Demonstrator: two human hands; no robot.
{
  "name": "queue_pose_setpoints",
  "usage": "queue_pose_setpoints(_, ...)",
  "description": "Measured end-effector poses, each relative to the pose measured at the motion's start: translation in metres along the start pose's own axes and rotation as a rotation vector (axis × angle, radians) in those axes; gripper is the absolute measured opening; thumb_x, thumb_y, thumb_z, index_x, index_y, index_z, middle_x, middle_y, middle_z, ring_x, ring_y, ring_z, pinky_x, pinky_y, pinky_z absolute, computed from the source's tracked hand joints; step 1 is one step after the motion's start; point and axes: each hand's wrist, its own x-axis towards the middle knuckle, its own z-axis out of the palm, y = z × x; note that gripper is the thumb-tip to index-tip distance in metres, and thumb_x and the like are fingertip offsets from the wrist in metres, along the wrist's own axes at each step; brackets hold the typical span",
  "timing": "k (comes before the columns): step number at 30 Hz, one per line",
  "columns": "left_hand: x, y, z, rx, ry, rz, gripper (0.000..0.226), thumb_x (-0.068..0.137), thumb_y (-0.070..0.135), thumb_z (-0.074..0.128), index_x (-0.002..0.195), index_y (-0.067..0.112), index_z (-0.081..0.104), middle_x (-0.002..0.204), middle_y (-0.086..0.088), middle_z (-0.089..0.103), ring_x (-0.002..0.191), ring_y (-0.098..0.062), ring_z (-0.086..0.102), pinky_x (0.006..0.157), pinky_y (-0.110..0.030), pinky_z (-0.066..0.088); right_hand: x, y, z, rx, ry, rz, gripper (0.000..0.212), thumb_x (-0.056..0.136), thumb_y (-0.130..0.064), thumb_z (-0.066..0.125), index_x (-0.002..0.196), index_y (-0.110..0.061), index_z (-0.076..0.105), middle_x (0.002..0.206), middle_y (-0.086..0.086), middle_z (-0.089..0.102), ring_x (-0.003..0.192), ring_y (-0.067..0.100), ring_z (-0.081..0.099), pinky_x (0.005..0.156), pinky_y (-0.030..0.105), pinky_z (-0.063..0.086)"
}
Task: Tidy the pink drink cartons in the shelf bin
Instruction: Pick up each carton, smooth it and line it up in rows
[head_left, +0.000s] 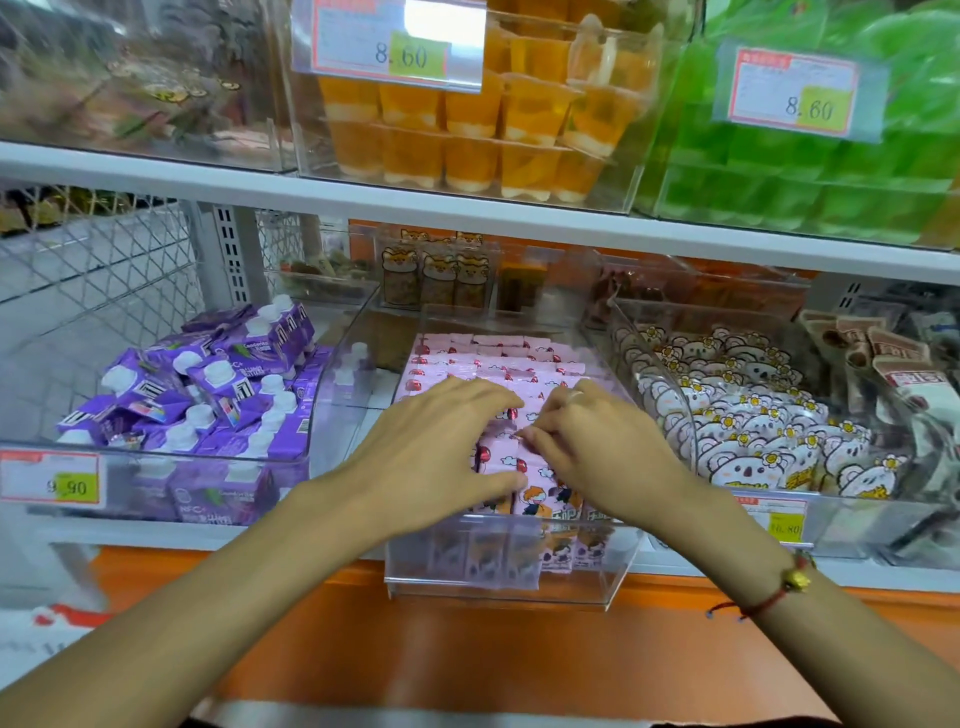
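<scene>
Centrally, the pink drink cartons (511, 470) are worked by both hands inside the clear shelf bin (498, 592). The left hand (441, 452) is laid flat over the near rows, fingers straight and pointing toward 2 o'clock, the thumb pressed against a front carton's face. The right hand (597, 441) is curled, and a carton's top edge is pinched between its fingertips (530, 434); a ring is worn on one finger and a red cord bracelet (769, 597) on the wrist. The cartons are stood upright, long axis vertical, packed in rows running from 6 to 12 o'clock, printed faces turned toward 6 o'clock. The rows at 12 o'clock beyond the hands are left uncovered, and their tops are seen. The bin's transparent front wall is set at 6 o'clock, overhanging the orange ledge (467, 649), and its side walls close in tightly at 3 and 9 o'clock. At 9 o'clock a neighbouring bin of purple cartons (208, 395) with white caps is placed, jumbled, behind a price tag (49, 478). At 3 o'clock a bin of white bear-printed packets (753, 415) is set just beside. At 12 o'clock the upper shelf board (467, 208) is stretched overhead, carrying orange jelly cups (467, 119) and green packs (805, 171), so room above the cartons is limited.
</scene>
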Motion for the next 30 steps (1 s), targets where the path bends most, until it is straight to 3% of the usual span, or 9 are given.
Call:
queue_pose_setpoints(3,0.004,0.000,0.002,0.020,-0.085,0.056,0.059,0.082,0.066,0.054,0.132,0.037,0.044,0.127,0.018,0.053,0.118,-0.007,0.043,0.082,-0.026,0.039,-0.006,0.001,-0.011,0.109,0.050,0.008,0.035,0.101,-0.034,0.036,0.106,-0.020,0.068,0.108,-0.001,0.060,0.107,0.020,0.049,0.081,0.037,0.047)
queue_pose_setpoints(6,0.010,-0.003,0.004,0.084,-0.167,0.055,0.068,0.080,0.070,0.052,0.137,0.034,0.043,0.132,0.016,0.053,0.120,-0.009,0.044,0.085,-0.027,0.037,-0.016,0.006,-0.021,0.220,0.049,0.019,0.029,0.092,-0.045,0.052,0.109,-0.027,0.068,0.108,-0.007,0.059,0.108,0.015,0.049,0.082,0.035,0.046)
queue_pose_setpoints(10,0.013,-0.003,0.004,0.076,-0.197,0.039,0.071,0.076,0.074,0.052,0.135,0.035,0.046,0.129,0.016,0.054,0.117,-0.009,0.045,0.080,-0.025,0.032,-0.021,0.006,-0.019,0.068,-0.073,-0.026,0.051,0.082,-0.058,0.060,0.127,-0.034,0.058,0.119,-0.007,0.051,0.111,0.014,0.043,0.080,0.026,0.034)
queue_pose_setpoints(14,0.009,-0.003,0.004,0.006,-0.097,0.003,0.062,0.080,0.065,0.056,0.135,0.039,0.044,0.132,0.018,0.052,0.122,-0.005,0.042,0.087,-0.025,0.039,-0.020,0.009,-0.015,0.159,-0.018,-0.065,0.033,0.081,-0.047,0.068,0.109,-0.029,0.066,0.112,-0.009,0.050,0.111,0.014,0.040,0.085,0.026,0.034)
queue_pose_setpoints(17,0.001,0.003,0.004,-0.185,0.065,-0.059,0.067,0.080,0.060,0.061,0.140,0.039,0.037,0.141,0.021,0.044,0.129,-0.001,0.037,0.097,-0.023,0.035,-0.022,0.013,-0.018,0.445,0.121,-0.037,0.018,0.081,-0.036,0.072,0.093,-0.024,0.067,0.101,-0.009,0.057,0.103,0.012,0.050,0.083,0.023,0.036)
queue_pose_setpoints(19,-0.002,0.010,0.000,-0.384,0.179,-0.102,0.064,0.078,0.058,0.061,0.135,0.041,0.040,0.135,0.026,0.047,0.125,0.003,0.042,0.099,-0.023,0.038,-0.022,0.014,-0.023,0.717,0.242,0.039,0.012,0.082,-0.031,0.070,0.088,-0.022,0.065,0.099,-0.008,0.065,0.098,0.007,0.059,0.086,0.023,0.043)
queue_pose_setpoints(24,-0.004,0.019,-0.003,-0.772,0.247,-0.186,0.032,0.083,0.034,0.068,0.114,0.034,0.058,0.108,0.023,0.062,0.093,0.005,0.060,0.075,-0.010,0.047,-0.020,0.006,-0.030,1.332,0.452,0.231,0.016,0.084,-0.020,0.070,0.099,-0.015,0.067,0.094,0.000,0.072,0.089,0.011,0.069,0.077,0.024,0.056)
queue_pose_setpoints(27,-0.004,0.019,-0.003,-0.837,0.254,-0.194,0.017,0.086,0.024,0.068,0.101,0.030,0.064,0.101,0.021,0.066,0.082,0.002,0.063,0.068,-0.008,0.047,-0.020,0.002,-0.028,1.496,0.442,0.325,0.021,0.083,-0.020,0.070,0.102,-0.013,0.068,0.094,0.000,0.072,0.085,0.009,0.070,0.074,0.021,0.055)
queue_pose_setpoints(30,-0.006,0.018,-0.002,-0.859,0.238,-0.204,0.018,0.083,0.029,0.071,0.098,0.035,0.064,0.100,0.025,0.064,0.089,0.000,0.061,0.067,-0.009,0.048,-0.019,0.000,-0.027,1.536,0.424,0.353,0.022,0.084,-0.018,0.069,0.105,-0.013,0.067,0.101,0.002,0.071,0.086,0.008,0.070,0.075,0.021,0.054)
